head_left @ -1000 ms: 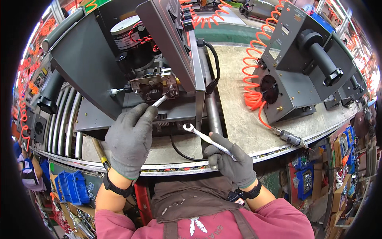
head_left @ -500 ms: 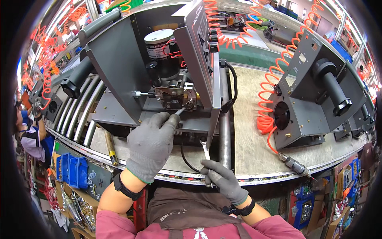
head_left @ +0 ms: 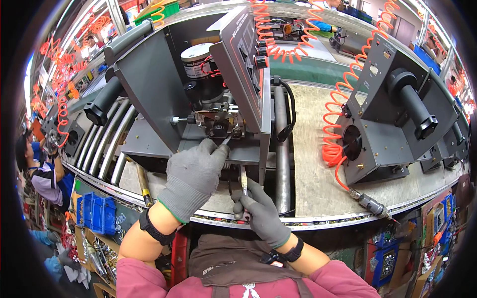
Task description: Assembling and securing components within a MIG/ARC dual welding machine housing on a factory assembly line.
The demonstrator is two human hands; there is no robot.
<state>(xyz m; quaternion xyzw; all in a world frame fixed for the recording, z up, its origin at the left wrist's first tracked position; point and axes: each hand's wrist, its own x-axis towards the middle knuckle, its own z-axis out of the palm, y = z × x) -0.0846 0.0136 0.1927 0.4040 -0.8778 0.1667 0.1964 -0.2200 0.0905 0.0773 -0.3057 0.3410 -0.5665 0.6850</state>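
Note:
My left hand, in a grey glove, is closed on a slim metal tool. The tool's tip is close to the wire feed mechanism inside a dark grey machine housing. A black motor with a white top stands above that mechanism. In my right hand, also gloved, is an open-end wrench. It points upward, its upper end by the housing's front lower edge; whether it touches anything there cannot be made out.
A second grey housing stands on the right of the bench, beside an orange coiled hose. A power screwdriver lies at the bench's front edge. Metal rollers and blue bins are on the left, where a co-worker stands.
My right hand has moved left with the wrench, toward the middle of the housing's lower front. My left hand stays at the feed mechanism with its tool, only slightly shifted.

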